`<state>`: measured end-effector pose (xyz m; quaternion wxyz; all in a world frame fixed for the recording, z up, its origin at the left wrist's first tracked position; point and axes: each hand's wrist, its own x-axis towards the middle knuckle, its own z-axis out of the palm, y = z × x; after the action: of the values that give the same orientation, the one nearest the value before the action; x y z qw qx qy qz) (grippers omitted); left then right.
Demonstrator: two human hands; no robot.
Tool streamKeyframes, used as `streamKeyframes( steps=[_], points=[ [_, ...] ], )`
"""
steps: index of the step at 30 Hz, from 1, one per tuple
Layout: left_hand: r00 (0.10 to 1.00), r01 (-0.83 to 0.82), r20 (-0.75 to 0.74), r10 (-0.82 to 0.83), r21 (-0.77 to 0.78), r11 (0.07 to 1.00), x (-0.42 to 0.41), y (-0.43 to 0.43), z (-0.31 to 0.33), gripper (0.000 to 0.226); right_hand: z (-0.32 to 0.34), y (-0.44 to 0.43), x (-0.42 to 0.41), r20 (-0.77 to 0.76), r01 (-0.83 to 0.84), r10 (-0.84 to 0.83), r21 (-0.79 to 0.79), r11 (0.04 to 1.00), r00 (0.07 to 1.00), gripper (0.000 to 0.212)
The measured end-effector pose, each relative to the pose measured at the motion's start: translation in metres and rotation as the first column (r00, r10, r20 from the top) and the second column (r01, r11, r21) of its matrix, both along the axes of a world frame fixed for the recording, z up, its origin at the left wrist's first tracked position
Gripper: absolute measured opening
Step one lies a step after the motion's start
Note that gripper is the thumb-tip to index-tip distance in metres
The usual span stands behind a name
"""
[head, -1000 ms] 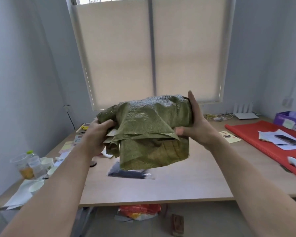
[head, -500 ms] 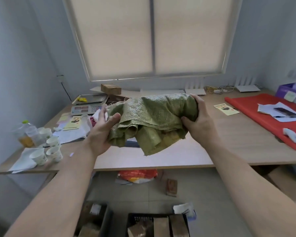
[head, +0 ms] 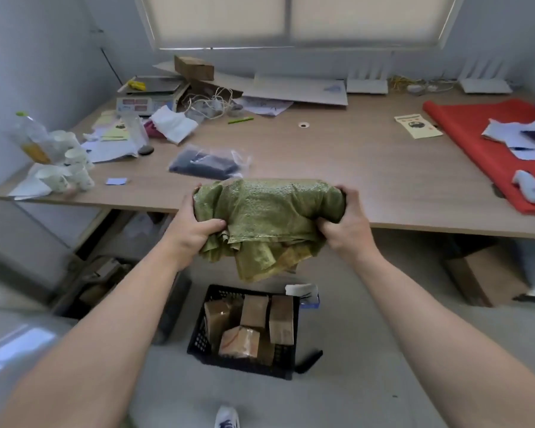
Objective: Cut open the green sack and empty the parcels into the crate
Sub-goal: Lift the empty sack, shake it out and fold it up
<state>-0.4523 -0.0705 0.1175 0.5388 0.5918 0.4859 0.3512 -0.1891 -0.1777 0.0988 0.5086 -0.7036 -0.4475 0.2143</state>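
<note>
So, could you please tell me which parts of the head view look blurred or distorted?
Head view: the lower-left corner smears with motion blur; the table edge bows from the wide lens; the green sack and crate stay fairly sharp; the blinds are bright but not blown out.

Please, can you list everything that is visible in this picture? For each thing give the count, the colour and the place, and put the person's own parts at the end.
green sack: 1, olive green, bunched between both hands above the crate
crate: 1, black, on the floor under the sack
parcels: several, brown, inside the crate
table: 1, light wood, behind the sack
clear bag: 1, dark contents, table centre
red cloth: 1, table right
paper cups: several, white, table left edge
bottle: 1, clear with green cap, behind the cups
scale: 1, grey, table back left
left hand: 1, grip shut on the sack's left end
right hand: 1, grip shut on the sack's right end
</note>
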Motion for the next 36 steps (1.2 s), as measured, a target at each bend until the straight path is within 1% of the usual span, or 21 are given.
streamKeyframes(
  steps=[4,7,9,14,18,21,24,27,30,33,36],
  points=[
    [0.977,-0.061,-0.204,0.061,0.008,0.998,0.014,-0.051,-0.061,0.088,-0.054,-0.045,0.008,-0.051,-0.027,0.017,-0.204,0.979,0.999,0.058],
    [0.926,-0.095,-0.370,0.077,-0.032,0.995,0.015,-0.078,-0.108,0.086,-0.098,-0.073,0.005,-0.108,-0.041,0.004,-0.335,0.941,0.994,0.056],
    [0.893,-0.110,-0.445,0.067,-0.072,0.991,0.010,-0.093,-0.138,0.081,-0.123,-0.086,0.000,-0.145,-0.053,-0.005,-0.400,0.915,0.989,0.053],
    [0.846,-0.117,-0.533,0.012,-0.164,0.979,-0.003,-0.118,-0.212,0.075,-0.196,-0.112,-0.020,-0.180,-0.058,-0.051,-0.547,0.835,0.982,0.043],
    [0.829,-0.112,-0.559,-0.037,-0.230,0.967,-0.014,-0.133,-0.285,0.071,-0.275,-0.128,-0.037,-0.187,-0.070,-0.073,-0.656,0.751,0.980,0.039],
    [0.814,-0.150,-0.580,-0.042,-0.280,0.948,-0.023,-0.146,-0.346,0.069,-0.335,-0.143,-0.051,-0.254,-0.122,-0.095,-0.719,0.684,0.963,0.040],
    [0.797,-0.192,-0.603,-0.046,-0.325,0.926,-0.032,-0.159,-0.412,0.069,-0.404,-0.157,-0.064,-0.390,-0.199,-0.156,-0.727,0.658,0.908,0.037],
    [0.769,-0.245,-0.637,-0.054,-0.371,0.896,-0.042,-0.170,-0.489,0.070,-0.487,-0.169,-0.075,-0.449,-0.215,-0.230,-0.740,0.637,0.863,0.035],
    [0.744,-0.300,-0.665,-0.061,-0.415,0.859,-0.049,-0.178,-0.564,0.070,-0.567,-0.179,-0.083,-0.457,-0.236,-0.247,-0.765,0.599,0.855,0.033],
    [0.716,-0.325,-0.692,-0.090,-0.444,0.835,-0.053,-0.180,-0.638,0.061,-0.647,-0.183,-0.090,-0.437,-0.244,-0.214,-0.774,0.584,0.874,0.034],
    [0.698,-0.330,-0.711,-0.092,-0.433,0.839,-0.054,-0.176,-0.705,0.054,-0.712,-0.177,-0.092,-0.421,-0.255,-0.169,-0.773,0.580,0.891,0.038]
  ],
)
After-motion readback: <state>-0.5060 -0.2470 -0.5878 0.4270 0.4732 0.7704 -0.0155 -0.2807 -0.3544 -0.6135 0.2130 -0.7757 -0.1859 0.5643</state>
